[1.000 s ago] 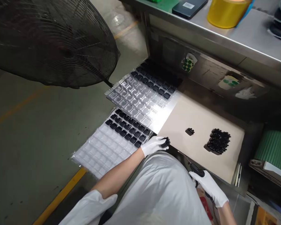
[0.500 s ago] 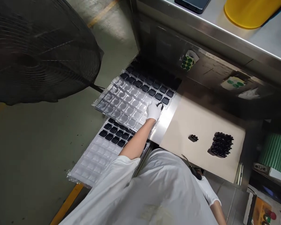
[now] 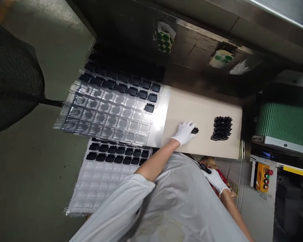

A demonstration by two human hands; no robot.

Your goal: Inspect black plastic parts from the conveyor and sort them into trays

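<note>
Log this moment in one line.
left hand: at lone black part on beige board | right hand: holds black-handled tool | right: black-part cluster | left: part-filled clear tray

Left hand (image 3: 184, 133): white glove, back up, fingers together, lightly curved, pointing to the picture's right.
Left wrist (image 3: 176, 142): glove cuff ends here, roughly in line with forearm.
Left forearm (image 3: 159, 162): bare, slants up and right from white sleeve (image 3: 116, 208).
Right hand (image 3: 214, 179): white glove, lower than left, close to body, fingers curled in a grip, partly hidden.
Right forearm (image 3: 234, 213): bare, slants up and left from bottom edge.
Hands: well apart.
</note>
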